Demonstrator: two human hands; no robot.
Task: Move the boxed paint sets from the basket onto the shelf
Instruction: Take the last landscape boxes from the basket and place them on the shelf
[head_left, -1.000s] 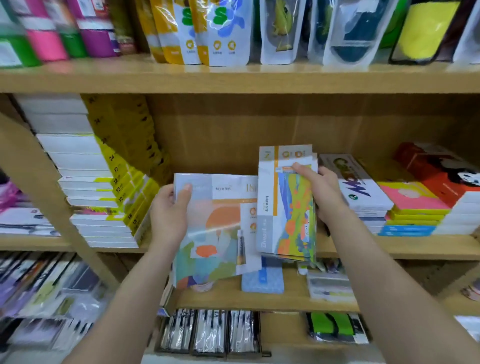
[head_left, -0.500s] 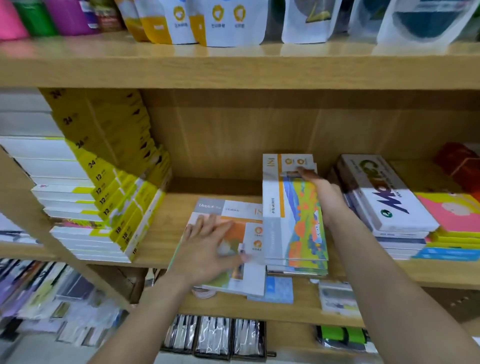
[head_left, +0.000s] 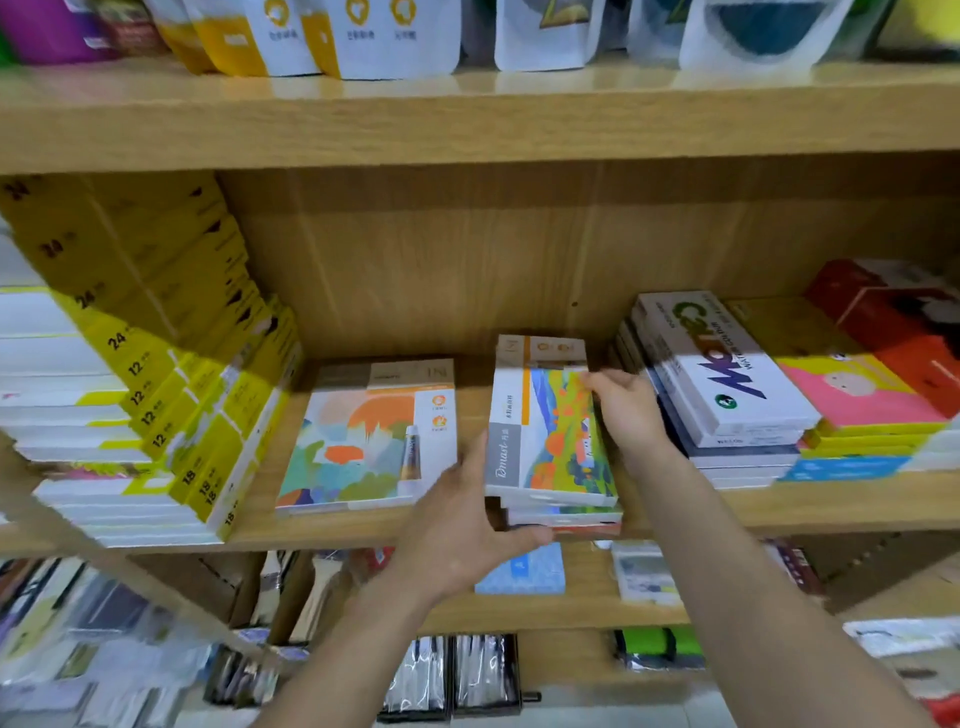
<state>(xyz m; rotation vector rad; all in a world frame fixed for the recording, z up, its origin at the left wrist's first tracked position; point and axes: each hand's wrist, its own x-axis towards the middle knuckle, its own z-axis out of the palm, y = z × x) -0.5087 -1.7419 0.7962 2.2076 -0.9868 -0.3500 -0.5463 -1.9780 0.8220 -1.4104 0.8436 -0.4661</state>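
Observation:
A wide paint set box (head_left: 363, 441) with an orange and teal cover lies flat on the middle wooden shelf (head_left: 322, 530). Right beside it stands a small stack of narrower paint set boxes (head_left: 540, 436) with a landscape cover. My right hand (head_left: 626, 410) grips the right edge of the top box. My left hand (head_left: 462, 525) cups the stack's front left corner, fingers on its left side and thumb along the front edge. The basket is out of view.
Tall leaning stacks of yellow and white boxes (head_left: 156, 415) fill the shelf's left. Watercolour boxes (head_left: 727, 374) and pink and yellow boxes (head_left: 857, 400) sit at the right. Pouches (head_left: 363, 31) line the upper shelf. A blue box (head_left: 524, 571) lies on the lower shelf.
The wide box went from my left hand onto the shelf and lies flat. My left hand moved right to the narrow stack, which my right hand set down on the shelf.

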